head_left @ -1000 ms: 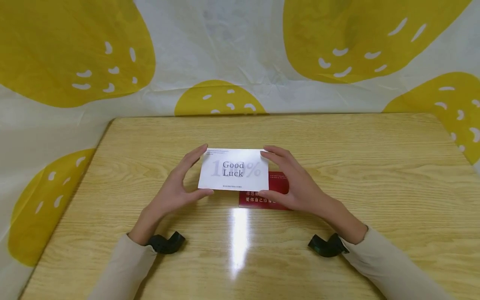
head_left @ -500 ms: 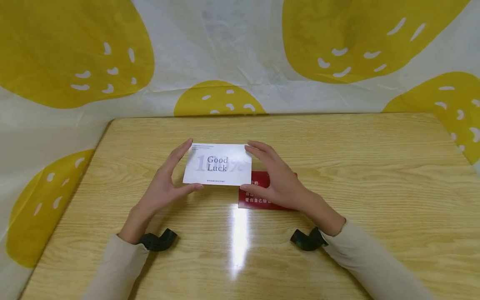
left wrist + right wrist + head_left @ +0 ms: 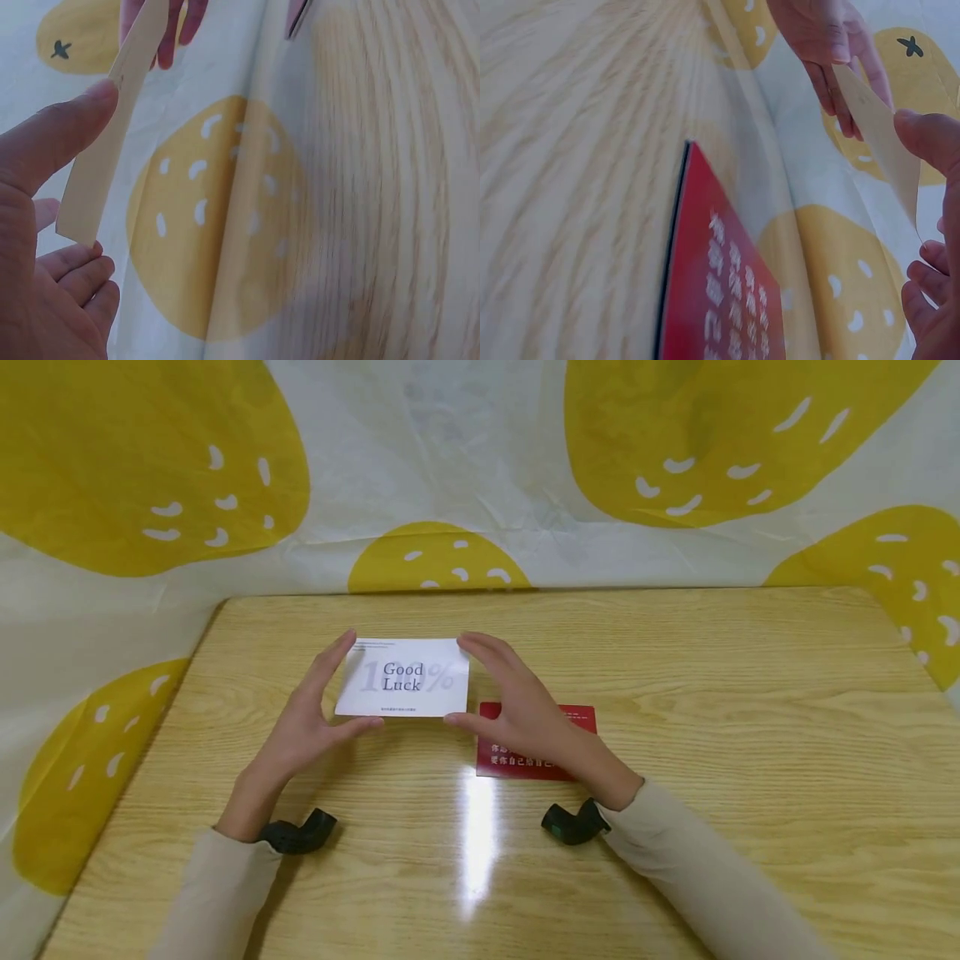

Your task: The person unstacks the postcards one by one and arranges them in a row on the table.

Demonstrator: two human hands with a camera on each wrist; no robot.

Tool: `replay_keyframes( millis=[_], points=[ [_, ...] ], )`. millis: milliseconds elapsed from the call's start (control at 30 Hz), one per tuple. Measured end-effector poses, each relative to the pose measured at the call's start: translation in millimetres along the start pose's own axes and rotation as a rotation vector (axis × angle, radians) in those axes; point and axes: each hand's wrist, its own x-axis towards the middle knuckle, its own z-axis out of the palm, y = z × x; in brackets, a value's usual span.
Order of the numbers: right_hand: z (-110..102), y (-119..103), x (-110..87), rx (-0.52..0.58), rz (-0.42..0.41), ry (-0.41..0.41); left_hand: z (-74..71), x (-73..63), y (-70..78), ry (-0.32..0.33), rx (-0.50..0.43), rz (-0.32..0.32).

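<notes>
Card, white (image 3: 403,678), "Good Luck" print, approx. level, held off table (image 3: 675,693) betw. both hands. Left hand (image 3: 300,727): thumb under near edge, fingers at far-left corner, pinching left short side. Right hand (image 3: 517,714): same pinch on right short side, thumb near, fingers far. Left wrist view: card edge-on (image 3: 112,127), thumb tip on it. Right wrist view: card edge (image 3: 877,127) by right thumb, left hand's fingers (image 3: 832,45) at its far end.

Card, red (image 3: 577,720), white characters, flat on table, under and just behind right hand; partly covered by it. Not touched.

Change vs. 1 s ago: white card plus both hands shifted left and a bit farther from the person; it overlapped red card then, now sits clear to its left. Grip unchanged. Red card hasn't moved. Judgement: white card lifted off the red one, carried aside; set-down not done.

Backdrop: cloth (image 3: 480,460), white w/ yellow blotches, beyond hands.
</notes>
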Motion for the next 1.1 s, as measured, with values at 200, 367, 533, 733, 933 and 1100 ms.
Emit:
replay_keyframes(
  millis=[200, 367, 533, 733, 933, 1100],
  points=[
    [6, -4, 12.0, 0.016, 0.044, -0.007, -12.9, 1.9, 5.9, -0.016, -0.018, -0.014],
    [16, -5, 22.9, 0.026, 0.073, -0.015, -26.3, 2.9, 16.6, -0.030, -0.058, -0.010],
    [26, -4, 33.3, 0.019, 0.087, -0.031, -36.0, 5.7, 8.9, -0.046, -0.053, -0.045],
    [36, -6, 46.5, 0.005, 0.119, -0.058, -44.3, 8.1, -8.8, -0.040, -0.005, -0.107],
    [47, -5, 55.4, -0.006, 0.150, -0.076, -48.4, 10.2, -46.6, -0.042, -0.055, -0.116],
    [58, -3, 60.9, 0.001, 0.197, -0.110, -55.6, 9.2, -63.4, -0.058, -0.164, -0.140]
  ],
)
